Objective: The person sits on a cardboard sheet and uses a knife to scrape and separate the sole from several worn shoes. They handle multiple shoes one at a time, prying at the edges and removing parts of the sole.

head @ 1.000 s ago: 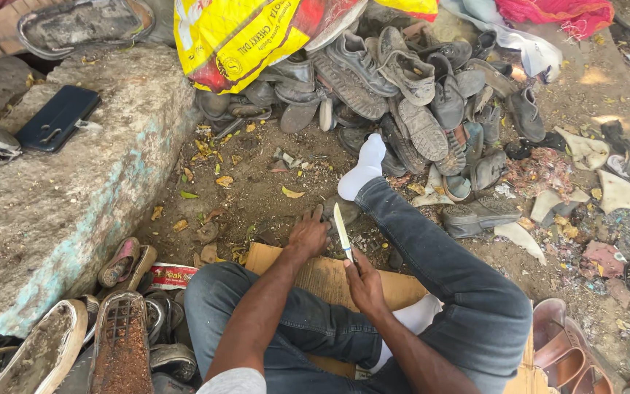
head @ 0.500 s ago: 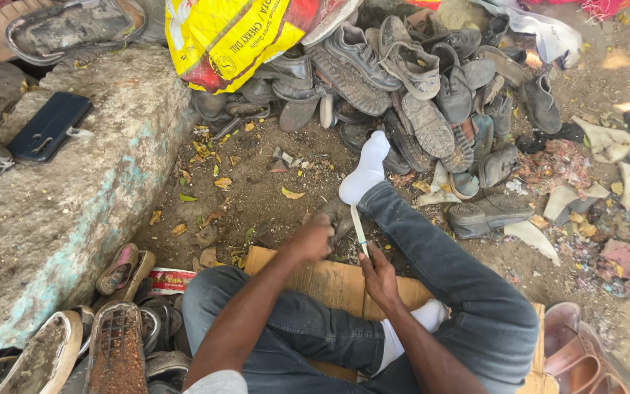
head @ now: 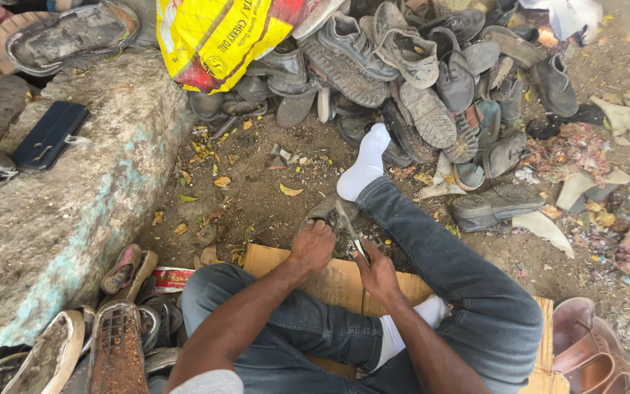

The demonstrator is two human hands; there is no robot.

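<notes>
Sitting on a flattened brown cardboard sheet (head: 333,281) on the dirt, person in jeans with one white-socked leg stretched out. Big concrete block (head: 60,211) fills the left side, with a dark flat case (head: 50,134) lying on top. Huge heap of worn shoes (head: 417,80) up top, and a crumpled yellow and red printed sack (head: 216,36) draped over its left end. Small red and white wrapper (head: 171,279) sits by the knee. Left hand (head: 313,246) is clamped down on a grey shoe (head: 329,213) just past the cardboard's far edge; right hand (head: 378,273) is clenched round a knife (head: 356,241), blade against that shoe
</notes>
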